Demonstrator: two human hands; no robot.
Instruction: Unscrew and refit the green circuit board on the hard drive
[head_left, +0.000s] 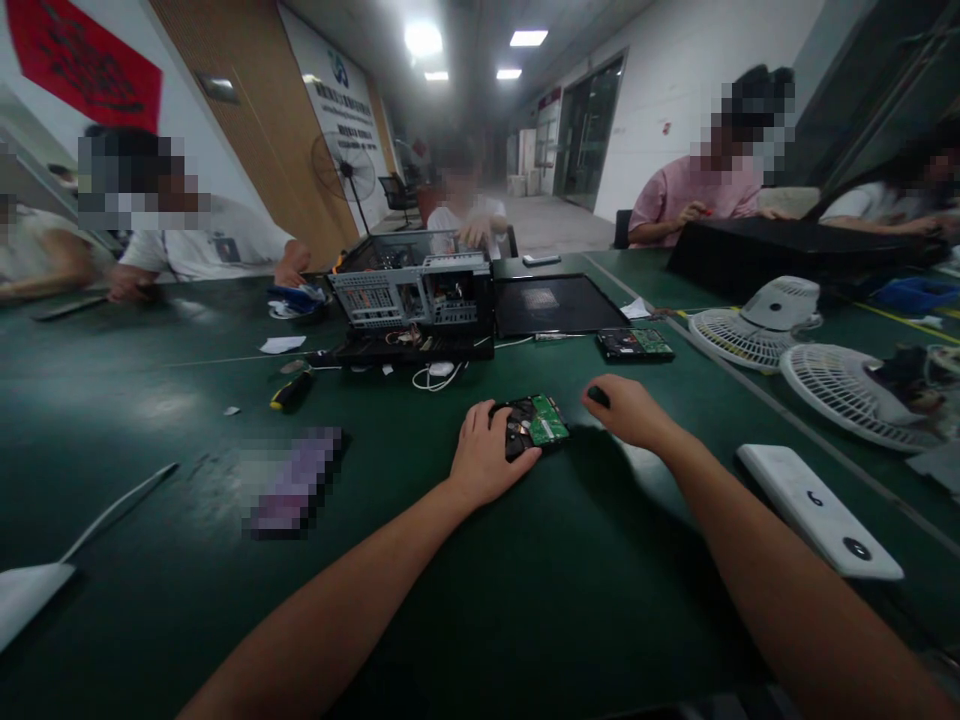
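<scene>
A hard drive with a green circuit board (pixel 550 422) lies on the dark green table. My left hand (pixel 486 452) rests over its left side, thumb along the near edge and fingers on the far edge, gripping it. To the right of the drive, my right hand (pixel 628 408) is closed around a small dark handle (pixel 598 396), raised a little over the table; the tool's far end cannot be made out. A second drive (pixel 636 345) lies farther back on the right, untouched.
An open computer case (pixel 412 300) stands at the back, beside a black panel (pixel 559 305). A yellow-black screwdriver (pixel 291 390) and a blurred phone-like object (pixel 296 480) lie left. White fan parts (pixel 750 325) and a white device (pixel 817 510) are right. Several people sit around the table.
</scene>
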